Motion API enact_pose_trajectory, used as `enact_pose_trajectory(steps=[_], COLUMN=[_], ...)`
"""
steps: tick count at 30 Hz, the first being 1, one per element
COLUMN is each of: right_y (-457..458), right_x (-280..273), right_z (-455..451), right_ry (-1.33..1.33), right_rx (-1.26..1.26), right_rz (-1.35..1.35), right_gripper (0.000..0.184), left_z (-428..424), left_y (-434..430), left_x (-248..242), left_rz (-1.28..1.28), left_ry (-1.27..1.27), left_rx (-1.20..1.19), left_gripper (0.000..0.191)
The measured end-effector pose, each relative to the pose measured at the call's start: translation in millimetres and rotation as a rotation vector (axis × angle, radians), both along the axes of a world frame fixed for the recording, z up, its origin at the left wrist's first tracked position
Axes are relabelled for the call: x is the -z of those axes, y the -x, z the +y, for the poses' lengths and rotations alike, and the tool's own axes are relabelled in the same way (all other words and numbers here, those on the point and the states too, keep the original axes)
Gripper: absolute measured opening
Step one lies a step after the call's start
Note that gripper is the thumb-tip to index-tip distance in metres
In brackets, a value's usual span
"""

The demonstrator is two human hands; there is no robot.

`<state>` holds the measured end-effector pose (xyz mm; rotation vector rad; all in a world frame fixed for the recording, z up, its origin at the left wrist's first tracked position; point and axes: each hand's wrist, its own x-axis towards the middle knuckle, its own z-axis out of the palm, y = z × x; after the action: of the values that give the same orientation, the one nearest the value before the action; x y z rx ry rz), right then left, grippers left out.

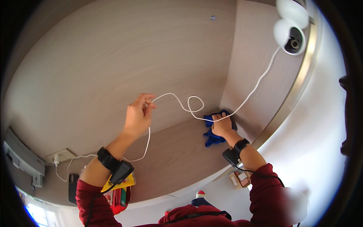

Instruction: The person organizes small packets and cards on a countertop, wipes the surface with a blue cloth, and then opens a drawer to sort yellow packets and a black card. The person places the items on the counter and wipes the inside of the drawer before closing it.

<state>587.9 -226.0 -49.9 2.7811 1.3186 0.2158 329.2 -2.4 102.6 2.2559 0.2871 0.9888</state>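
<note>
My left hand (139, 115) pinches a white power cable (171, 94) and lifts it in front of the wooden back panel (127, 56). From there the cable makes a loose loop, passes across my right hand (222, 124) and rises to a white security camera (289, 37) at the upper right. Its other end runs behind my left forearm to a white plug (56, 159). My right hand presses on a crumpled blue cloth (213, 139) in the shelf's right corner. Part of the cloth is hidden under the fingers.
A wall socket (64, 154) holds the plug at the left. Near it are a grey device (24, 153), a dark object (73, 187) and red and yellow packages (120, 195) on the shelf (170, 159). Cardboard boxes (240, 178) stand below the shelf's front edge.
</note>
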Motion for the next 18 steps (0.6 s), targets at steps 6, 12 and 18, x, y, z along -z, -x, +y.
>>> enact_pose_trajectory(steps=[6, 12, 18], right_y=[-55.6, -70.6, -32.2], right_x=[-28.9, -49.9, -42.9], right_z=[40.3, 56.8, 3.9], right_ry=[0.169, 0.279, 0.108], right_rx=[0.032, 0.015, 0.044], right_rz=[0.058, 0.148, 0.09], right_gripper=[0.041, 0.041, 0.051], left_z=[-17.9, -24.5, -15.2], left_y=[5.7, 7.0, 4.7], left_x=[-13.4, -18.4, -7.0], left_rz=[0.005, 0.017, 0.078], left_ry=[0.062, 0.053, 0.028], left_rx=[-0.003, -0.004, 0.029], left_gripper=[0.022, 0.023, 0.023])
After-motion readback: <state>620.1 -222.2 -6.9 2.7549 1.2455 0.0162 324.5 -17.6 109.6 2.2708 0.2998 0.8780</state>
